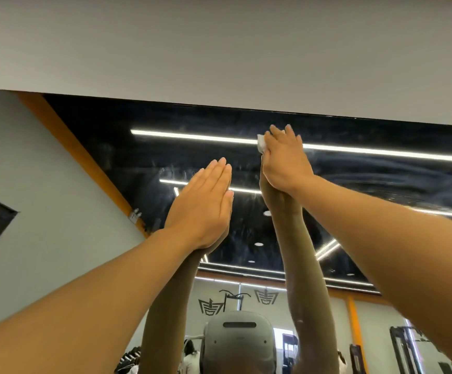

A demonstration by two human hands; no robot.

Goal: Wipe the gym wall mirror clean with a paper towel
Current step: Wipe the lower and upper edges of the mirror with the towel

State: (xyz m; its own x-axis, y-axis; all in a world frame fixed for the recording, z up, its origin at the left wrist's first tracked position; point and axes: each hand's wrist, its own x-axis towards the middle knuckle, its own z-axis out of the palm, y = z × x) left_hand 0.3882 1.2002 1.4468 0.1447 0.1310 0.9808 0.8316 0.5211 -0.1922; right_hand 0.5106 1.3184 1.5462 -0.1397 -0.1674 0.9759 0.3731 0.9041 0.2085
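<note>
The big shiny wall mirror (246, 225) was high up, still streaky. My right hand (284, 157) pressed the small white paper towel (261, 143) near its top edge. My left hand (203, 203) lay flat, fingers together, and I thought it might leave new prints.

White paper towel (261, 143), streaky dark mirror (354, 179), orange trim (84, 157)

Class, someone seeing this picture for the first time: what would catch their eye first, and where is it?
Two raised arms fill the view. The right hand presses a white paper towel against the mirror near its top edge, and the left hand lies flat on the glass lower down. Smeary streaks cross the glass to the right.
</note>
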